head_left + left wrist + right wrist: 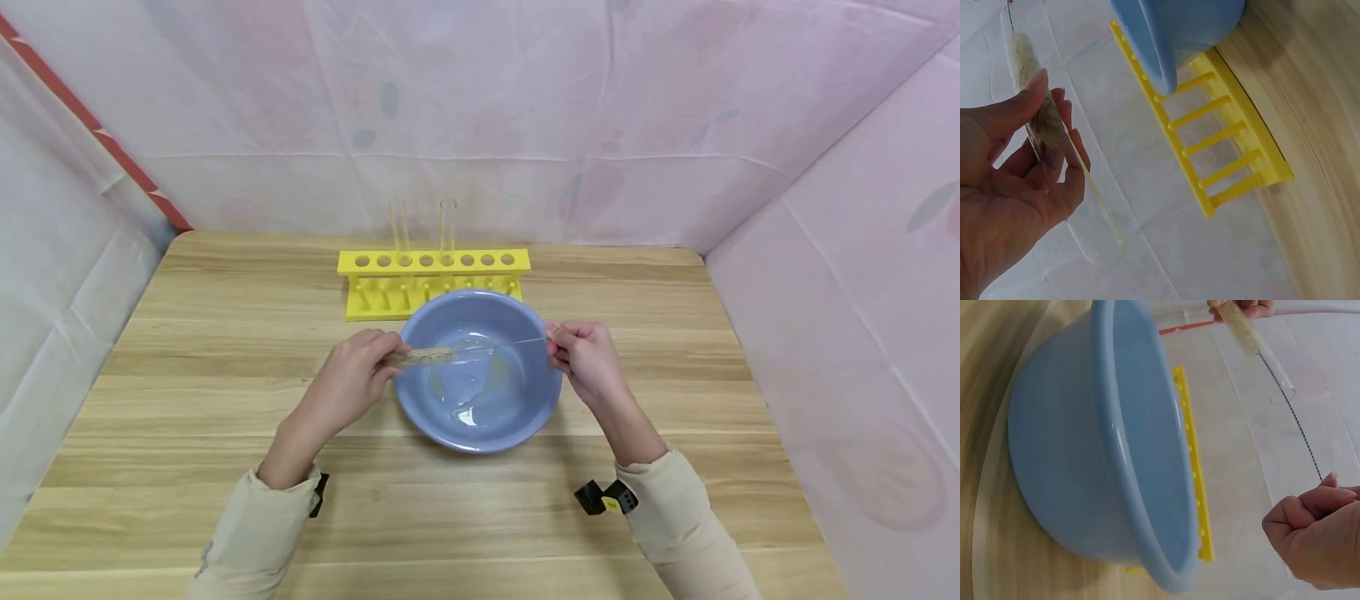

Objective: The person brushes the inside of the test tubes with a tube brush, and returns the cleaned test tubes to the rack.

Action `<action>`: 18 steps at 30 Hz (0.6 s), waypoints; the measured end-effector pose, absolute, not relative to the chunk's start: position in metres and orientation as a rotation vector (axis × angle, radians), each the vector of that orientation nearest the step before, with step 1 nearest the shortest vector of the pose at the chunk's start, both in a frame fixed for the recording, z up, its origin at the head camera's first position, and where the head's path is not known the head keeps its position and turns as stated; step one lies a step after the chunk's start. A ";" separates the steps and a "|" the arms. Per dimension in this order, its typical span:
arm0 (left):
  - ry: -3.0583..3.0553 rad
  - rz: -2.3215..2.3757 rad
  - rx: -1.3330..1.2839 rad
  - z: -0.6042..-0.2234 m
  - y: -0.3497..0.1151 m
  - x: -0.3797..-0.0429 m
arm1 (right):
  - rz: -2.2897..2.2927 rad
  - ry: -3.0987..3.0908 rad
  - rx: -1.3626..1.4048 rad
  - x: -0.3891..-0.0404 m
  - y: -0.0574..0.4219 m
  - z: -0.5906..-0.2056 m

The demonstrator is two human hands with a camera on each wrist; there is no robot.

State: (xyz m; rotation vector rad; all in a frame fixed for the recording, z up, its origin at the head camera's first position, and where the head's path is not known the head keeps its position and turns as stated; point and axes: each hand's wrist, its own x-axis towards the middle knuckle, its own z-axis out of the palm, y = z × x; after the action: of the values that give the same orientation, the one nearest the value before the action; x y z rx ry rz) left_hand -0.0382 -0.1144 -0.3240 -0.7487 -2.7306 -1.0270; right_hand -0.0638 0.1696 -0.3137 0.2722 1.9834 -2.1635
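Observation:
Over the blue basin (420,408), my left hand (352,371) grips a clear glass test tube (1099,242), its rounded end extending past the fingers in the left wrist view. Inside the tube sits the pale bristle head (1024,59) of a test tube brush. The brush's thin twisted wire (1297,422) runs out through the tube's mouth (1283,397). At the far end of that wire, my right hand (588,358) pinches it between thumb and curled fingers, above the basin's right rim. Some liquid (468,415) shines at the basin's bottom.
A yellow test tube rack (348,265) stands behind the basin, which hides part of its base. Two clear test tubes (447,225) stand upright in it. Patterned cloth (480,117) hangs along the back and sides of the wooden table (247,333).

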 end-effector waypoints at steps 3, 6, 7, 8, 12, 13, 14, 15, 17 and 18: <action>-2.759 -1.071 -0.773 -0.324 -0.117 -0.040 | -2.090 2.240 0.132 -0.063 0.171 -0.317; -2.812 -1.121 -0.772 -0.322 -0.119 -0.042 | -2.016 2.493 -0.046 -0.062 0.174 -0.320; -2.827 -1.154 -0.774 -0.322 -0.121 -0.042 | -2.013 2.545 -0.106 -0.062 0.175 -0.321; -2.837 -1.184 -0.782 -0.322 -0.122 -0.043 | -2.020 2.578 -0.162 -0.062 0.176 -0.321; -2.853 -1.354 -0.831 -0.322 -0.130 -0.043 | -2.049 2.649 -0.363 -0.062 0.181 -0.322; -2.847 -1.387 -0.844 -0.322 -0.131 -0.042 | -2.051 2.656 -0.395 -0.061 0.182 -0.322; -2.842 -1.407 -0.856 -0.321 -0.132 -0.042 | -2.051 2.659 -0.413 -0.061 0.183 -0.322; -2.839 -1.422 -0.860 -0.320 -0.133 -0.042 | -2.048 2.659 -0.415 -0.061 0.184 -0.321; -2.829 -1.409 -0.859 -0.319 -0.134 -0.041 | -2.027 2.659 -0.367 -0.061 0.185 -0.320; -2.825 -1.397 -0.854 -0.319 -0.134 -0.040 | -2.018 2.650 -0.323 -0.061 0.186 -0.320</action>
State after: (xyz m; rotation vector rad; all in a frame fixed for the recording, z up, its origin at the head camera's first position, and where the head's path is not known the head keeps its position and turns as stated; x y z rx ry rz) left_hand -0.0403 -0.1336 -0.3185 -0.8539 -2.8247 -1.3969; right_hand -0.0614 0.1859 -0.3200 -0.3232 2.6500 -2.0182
